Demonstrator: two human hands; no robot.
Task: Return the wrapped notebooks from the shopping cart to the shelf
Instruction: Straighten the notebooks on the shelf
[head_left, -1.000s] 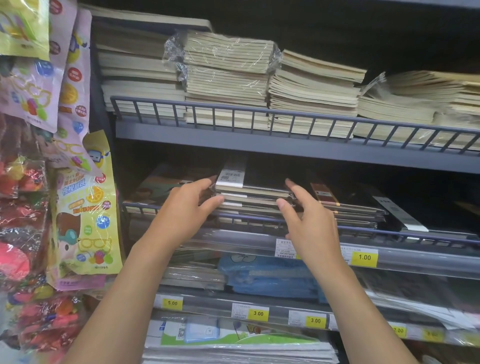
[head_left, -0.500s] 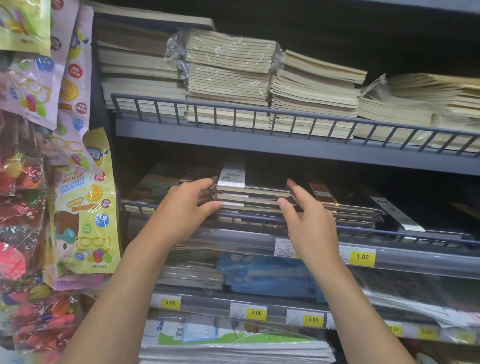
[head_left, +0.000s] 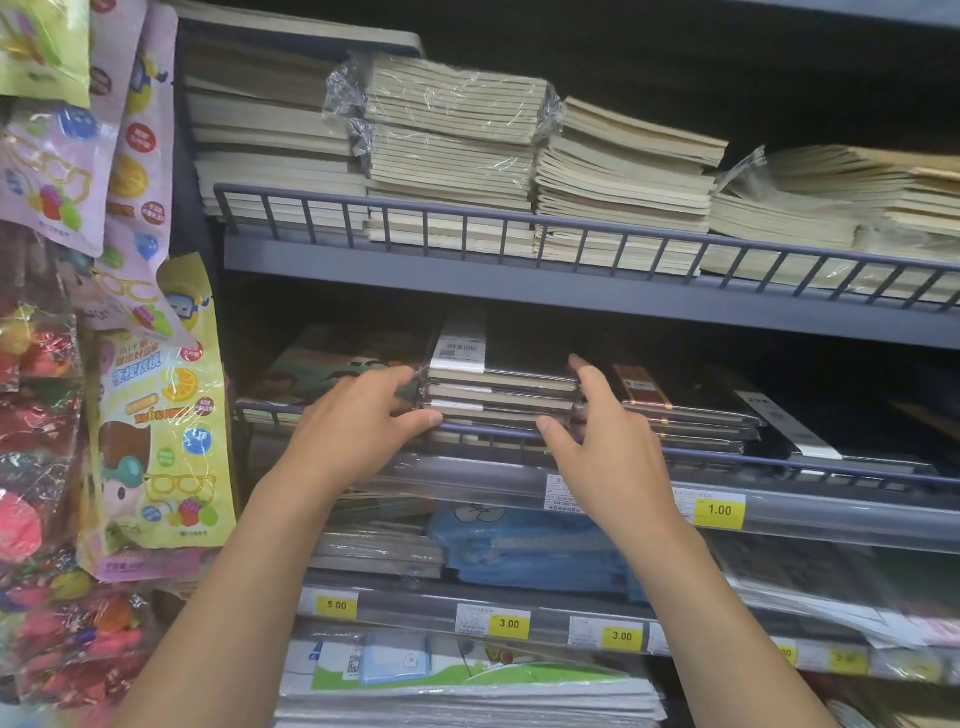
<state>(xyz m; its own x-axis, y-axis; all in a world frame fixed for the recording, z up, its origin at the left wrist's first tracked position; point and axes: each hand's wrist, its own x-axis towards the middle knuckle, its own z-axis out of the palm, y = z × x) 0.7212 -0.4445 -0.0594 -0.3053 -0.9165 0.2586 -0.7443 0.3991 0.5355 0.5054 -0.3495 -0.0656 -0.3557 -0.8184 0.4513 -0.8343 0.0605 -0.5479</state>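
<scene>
Slippage is the risk: left hand (head_left: 358, 426) and right hand (head_left: 608, 452) clasp the wrapped notebooks (head_left: 498, 395) stacked just behind the wire rail (head_left: 831, 467); slick wrap could let top ones slide over that rail.

The wrapped notebooks (head_left: 498, 395) seem black, price tags (head_left: 719, 511) yellow.

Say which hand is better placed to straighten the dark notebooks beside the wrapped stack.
Probably right: the right hand is at the edge of the wrapped stack nearest the dark notebooks; the left hand grips the opposite edge.
</scene>
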